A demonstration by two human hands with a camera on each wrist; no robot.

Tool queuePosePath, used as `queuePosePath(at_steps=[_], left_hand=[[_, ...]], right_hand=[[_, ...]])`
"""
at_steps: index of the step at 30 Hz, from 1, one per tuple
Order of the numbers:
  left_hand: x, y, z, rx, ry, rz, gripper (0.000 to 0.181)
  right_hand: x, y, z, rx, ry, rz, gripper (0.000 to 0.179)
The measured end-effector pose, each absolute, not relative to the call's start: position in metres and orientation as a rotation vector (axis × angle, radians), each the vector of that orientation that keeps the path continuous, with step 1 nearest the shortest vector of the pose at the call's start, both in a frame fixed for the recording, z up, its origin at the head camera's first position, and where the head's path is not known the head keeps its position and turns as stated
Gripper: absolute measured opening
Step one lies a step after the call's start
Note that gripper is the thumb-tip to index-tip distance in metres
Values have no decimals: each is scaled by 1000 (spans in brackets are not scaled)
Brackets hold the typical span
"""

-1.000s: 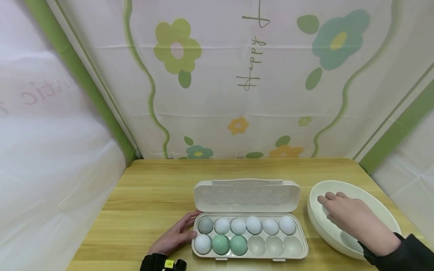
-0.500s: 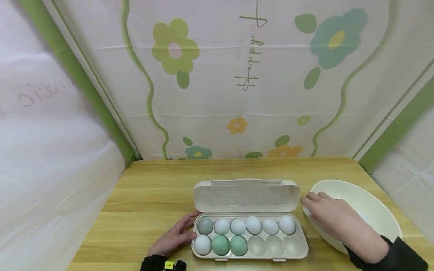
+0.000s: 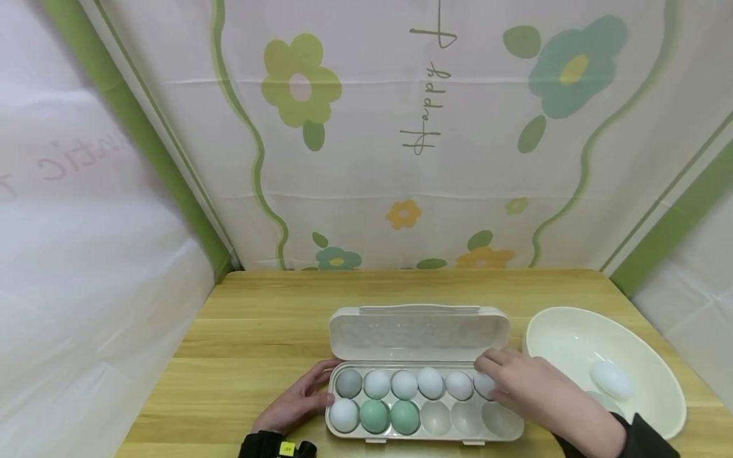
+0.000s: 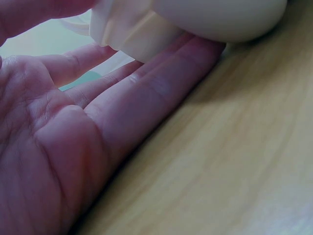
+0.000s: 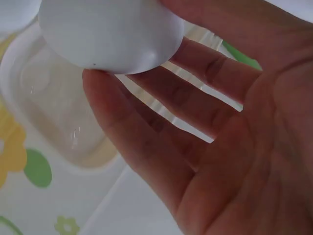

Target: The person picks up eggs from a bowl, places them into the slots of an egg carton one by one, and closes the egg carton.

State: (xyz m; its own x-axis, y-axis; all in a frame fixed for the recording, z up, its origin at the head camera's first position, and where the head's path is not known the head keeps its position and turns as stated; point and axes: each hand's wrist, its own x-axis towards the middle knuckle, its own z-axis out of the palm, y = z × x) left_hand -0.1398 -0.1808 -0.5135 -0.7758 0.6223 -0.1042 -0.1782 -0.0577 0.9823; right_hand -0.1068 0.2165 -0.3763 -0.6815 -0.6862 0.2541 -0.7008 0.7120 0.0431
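A pale plastic egg carton (image 3: pixel 372 437) lies with its lid (image 3: pixel 418 334) raised at the back. Its back row holds several eggs, a grey one (image 3: pixel 349 383) at the left end and white ones (image 3: pixel 404 385) after it. In front sit a white egg (image 3: pixel 344 415) and two green eggs (image 3: pixel 374 416), then bare cups. My left hand (image 3: pixel 294 401) holds the carton's left end, thumb at the rim, fingers against the side. Above the right end, my right hand (image 3: pixel 535 388) pinches a white egg (image 5: pixel 110 34) in its fingertips; the head view hides that egg.
To the right stands a cream bowl (image 3: pixel 555 331) with a white egg (image 3: pixel 611 380) inside and another pale round thing (image 3: pixel 604 402) partly behind my wrist. The wooden table (image 3: pixel 258 331) ends at a flowered cloth (image 3: pixel 366 159) behind, with white cloth at both sides.
My right hand has come out of the bowl and moved left to the carton's right end, carrying a white egg. The left hand stays where it was.
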Motion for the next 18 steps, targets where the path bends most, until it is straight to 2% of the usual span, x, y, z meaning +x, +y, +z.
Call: queuePosePath(at_steps=[18], left_hand=[[-139, -181, -512, 466, 1676, 1877, 50]], right_hand=[[-102, 184, -394, 1309, -2659, 289, 33]])
